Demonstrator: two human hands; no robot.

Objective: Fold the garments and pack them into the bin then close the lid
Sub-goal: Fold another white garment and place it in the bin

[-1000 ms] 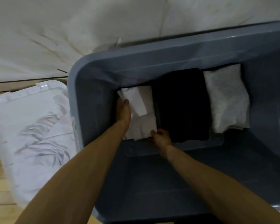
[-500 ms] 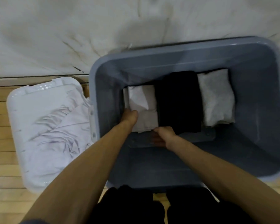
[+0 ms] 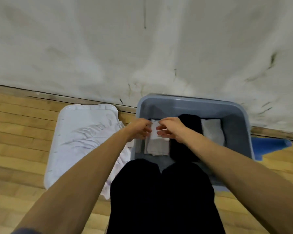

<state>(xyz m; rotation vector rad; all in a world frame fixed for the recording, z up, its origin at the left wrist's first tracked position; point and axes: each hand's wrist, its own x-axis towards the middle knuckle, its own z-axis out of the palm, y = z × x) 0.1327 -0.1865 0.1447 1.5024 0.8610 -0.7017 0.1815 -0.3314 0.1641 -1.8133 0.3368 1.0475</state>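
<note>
Hands (image 3: 156, 130) now higher above bin (image 3: 240, 115).

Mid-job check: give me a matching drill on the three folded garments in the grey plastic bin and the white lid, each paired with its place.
Things:
1. folded white garment
2. folded black garment
3. folded light grey garment
4. white plastic lid

Places:
A. on the wooden floor, left of the grey plastic bin
B. middle of the bin
C. right side of the bin
D. left side of the bin, below both hands

Pairs: 1-D, 2-B, 3-C, 4-A
</note>
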